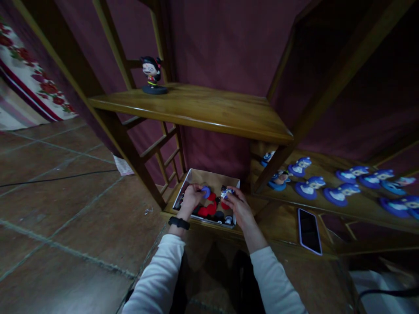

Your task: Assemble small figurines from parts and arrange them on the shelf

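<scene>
Above an open white cardboard box (214, 175) on the low shelf, both my hands are at work. My left hand (192, 197), with a black band at its wrist, pinches a round blue-purple base (206, 191). In my right hand (239, 204) is a small blue-and-white figurine (226, 191), lying on its side and apart from the base. Below them, red and black figurine parts (207, 210) lie jumbled in the box; my hands hide some of them.
A black-haired figurine (151, 74) stands on the upper wooden shelf (209, 102), overhanging the box. Several blue-based figurines (309, 186) fill the right shelf. A phone (309, 230) lies in front of them. A wooden post (278, 163) rises right of the box.
</scene>
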